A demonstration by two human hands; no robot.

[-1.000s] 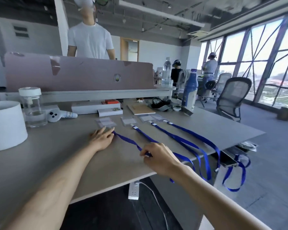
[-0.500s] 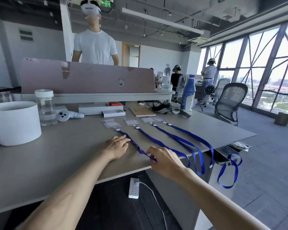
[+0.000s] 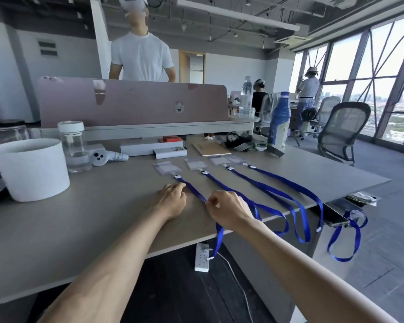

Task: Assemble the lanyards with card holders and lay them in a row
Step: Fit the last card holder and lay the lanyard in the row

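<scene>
Right of the white tub (image 3: 32, 170), four lanyards (image 3: 266, 185) lie in a row on the bench (image 3: 79, 224), card holders (image 3: 166, 168) clipped on. The left hand (image 3: 172, 199) rests on the leftmost lanyard (image 3: 194, 191), fingers (image 3: 179, 187) loosely bent. The right hand (image 3: 226, 212) pinches its strap. The controller (image 3: 103, 157) beside the tub bears unreadable print.

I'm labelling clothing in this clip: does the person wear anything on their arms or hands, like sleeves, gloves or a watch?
Nothing shows. Both forearms are bare down to the picture's edge, no sleeve in view. The left hand and right hand are ungloved, with no watch, band or ring visible.
</scene>
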